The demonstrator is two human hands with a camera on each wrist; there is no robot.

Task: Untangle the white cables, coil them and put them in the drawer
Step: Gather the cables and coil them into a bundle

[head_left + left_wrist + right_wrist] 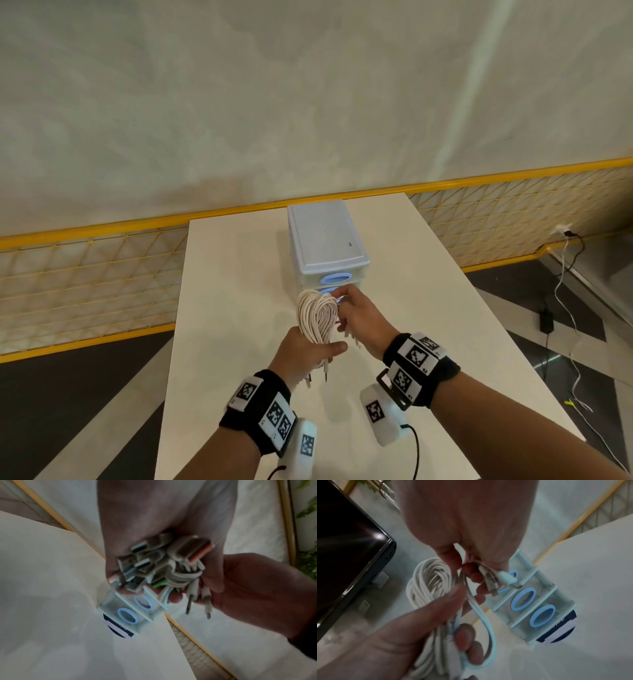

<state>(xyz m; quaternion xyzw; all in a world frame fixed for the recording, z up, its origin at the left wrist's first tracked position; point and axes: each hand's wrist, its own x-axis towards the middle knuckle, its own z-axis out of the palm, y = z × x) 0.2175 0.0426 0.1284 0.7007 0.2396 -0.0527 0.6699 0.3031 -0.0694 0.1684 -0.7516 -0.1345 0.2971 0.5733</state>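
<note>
Behind hands (359, 318), cables (317, 313): drawer (330, 291) handle half-hidden.

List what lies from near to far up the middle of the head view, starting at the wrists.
Left hand → coiled white cables → drawer unit → yellow rail → pale wall.

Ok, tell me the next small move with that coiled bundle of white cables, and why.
Probably free the right hand and pull one blue-ringed drawer handle of the small translucent plastic drawer unit. The coiled bundle of white cables is already gathered in the left hand, the right hand pinches loose plug ends, and all drawers look closed.
</note>
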